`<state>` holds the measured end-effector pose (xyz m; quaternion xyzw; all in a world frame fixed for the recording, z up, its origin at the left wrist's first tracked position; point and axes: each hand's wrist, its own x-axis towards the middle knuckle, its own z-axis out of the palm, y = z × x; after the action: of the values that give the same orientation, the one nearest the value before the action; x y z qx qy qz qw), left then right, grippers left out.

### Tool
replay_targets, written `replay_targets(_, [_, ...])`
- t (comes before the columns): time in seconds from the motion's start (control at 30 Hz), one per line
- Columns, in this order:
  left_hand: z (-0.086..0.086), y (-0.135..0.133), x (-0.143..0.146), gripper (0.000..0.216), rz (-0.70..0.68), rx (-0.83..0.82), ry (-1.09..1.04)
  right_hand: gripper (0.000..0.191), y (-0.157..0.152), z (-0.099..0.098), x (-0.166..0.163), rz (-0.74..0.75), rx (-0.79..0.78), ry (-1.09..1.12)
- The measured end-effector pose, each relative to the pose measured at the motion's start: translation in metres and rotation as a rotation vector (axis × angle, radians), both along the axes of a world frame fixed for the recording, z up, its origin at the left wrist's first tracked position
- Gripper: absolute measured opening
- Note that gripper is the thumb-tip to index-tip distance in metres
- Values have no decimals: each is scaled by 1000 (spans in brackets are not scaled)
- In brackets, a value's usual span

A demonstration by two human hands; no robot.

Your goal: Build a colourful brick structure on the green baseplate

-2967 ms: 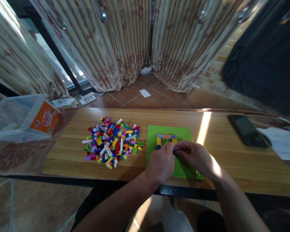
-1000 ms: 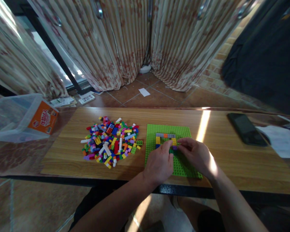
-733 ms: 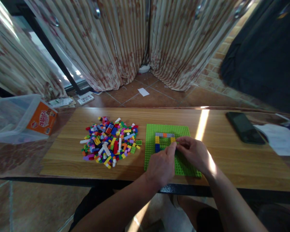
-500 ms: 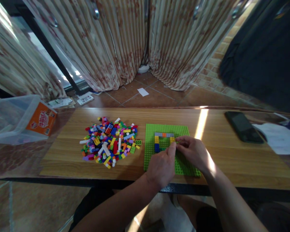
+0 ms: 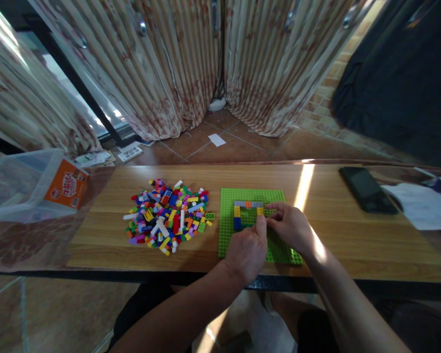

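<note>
A square frame of toy bricks [image 5: 248,204] stands on a green studded baseplate [image 5: 227,240]. Grey and orange bricks form its far side, yellow and blue ones its left side, and yellow ones show at its right. My left hand [image 5: 247,251] rests over the near right corner, fingers curled, the index finger pressed against the right side. What lies under those fingers is hidden. Just right of the frame, my right hand [image 5: 291,226] has its thumb and index finger bent and slightly apart, with nothing visible between them.
Left of the baseplate lies a heap of loose bricks [image 5: 171,215] in many colours. A clear plastic box [image 5: 25,184] with an orange label is at the far left. A black phone [image 5: 367,190] and white paper [image 5: 413,206] lie on the right of the wooden table [image 5: 191,172].
My right hand's fingertips have drawn slightly apart beside the frame. My left hand stays at the near right corner. The whole view has shifted a little.
</note>
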<state>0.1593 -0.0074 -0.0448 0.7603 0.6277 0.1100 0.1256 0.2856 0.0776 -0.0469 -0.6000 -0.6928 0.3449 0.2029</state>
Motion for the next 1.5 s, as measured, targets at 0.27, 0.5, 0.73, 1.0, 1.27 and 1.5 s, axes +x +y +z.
replay_targets(0.27, [-7,0,-3,48,2,8,-45,32,2,-7,4,36,49,-10])
replay_targets(0.5, [-2,8,-35,48,78,241,-492,31,2,-10,14,-34,50,152])
replay_targets(0.73, [16,34,-90,38,475,446,-795,34,-11,0,-3,-1,416,75])
replay_targets(1.0, [30,41,-142,28,777,553,-1153,58,-22,-24,-33,418,579,-260])
replay_targets(1.27, [37,28,-184,25,844,580,-1415,56,-4,-34,-22,539,584,-324])
replay_targets(1.5, [33,23,-187,20,808,441,-1333,55,-4,-31,-36,489,688,-332])
